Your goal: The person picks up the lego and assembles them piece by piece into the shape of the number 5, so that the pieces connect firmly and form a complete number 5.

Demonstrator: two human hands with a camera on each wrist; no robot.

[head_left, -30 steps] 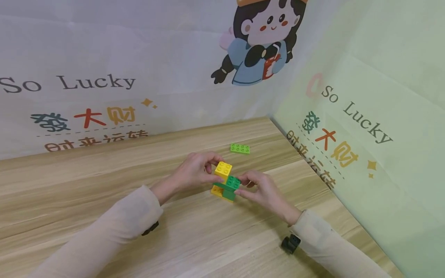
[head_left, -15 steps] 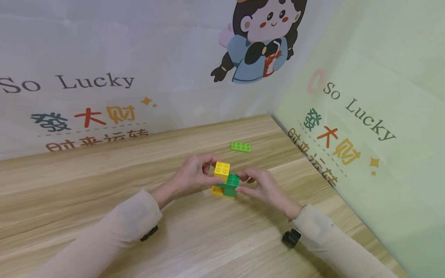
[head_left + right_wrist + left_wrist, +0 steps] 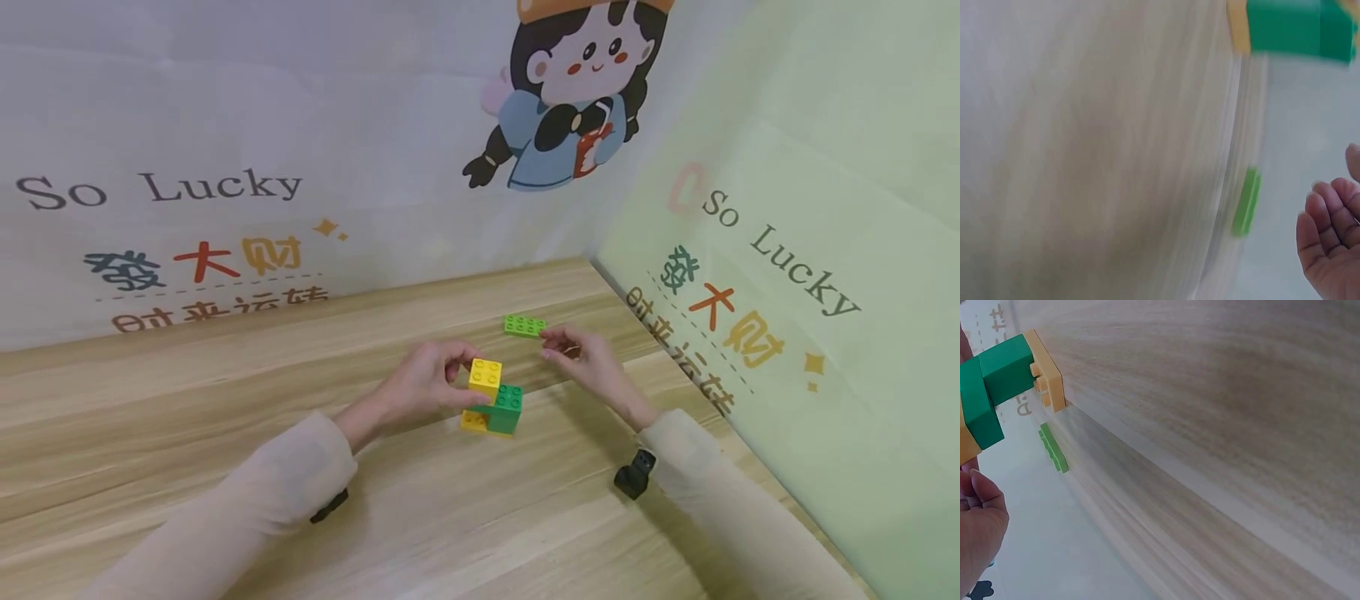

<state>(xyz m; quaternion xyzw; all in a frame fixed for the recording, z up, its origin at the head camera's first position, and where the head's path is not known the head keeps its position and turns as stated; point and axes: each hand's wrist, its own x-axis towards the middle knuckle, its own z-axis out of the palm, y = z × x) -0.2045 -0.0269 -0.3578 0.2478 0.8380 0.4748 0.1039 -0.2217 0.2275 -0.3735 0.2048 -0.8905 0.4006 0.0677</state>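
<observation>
A small tower of building bricks stands on the wooden table: a flat yellow brick point(image 3: 475, 421) at the bottom, dark green bricks point(image 3: 506, 414) above it, and a square yellow brick point(image 3: 486, 377) on top. My left hand point(image 3: 427, 383) pinches that top yellow brick between thumb and fingers. In the left wrist view, the green bricks point(image 3: 1007, 370) show from the side. My right hand point(image 3: 592, 371), fingers loosely bent, is close to the right end of a flat light green brick point(image 3: 523, 326) lying behind the tower. In the right wrist view, its palm point(image 3: 1335, 262) holds nothing.
The wooden table point(image 3: 420, 517) meets a printed cloth wall point(image 3: 390, 167) at the back and a second cloth wall point(image 3: 840, 200) on the right. Black wrist cameras sit under both sleeves.
My right hand has let go of the dark green brick and moved up and right to the light green brick. The left hand stays on the yellow brick.
</observation>
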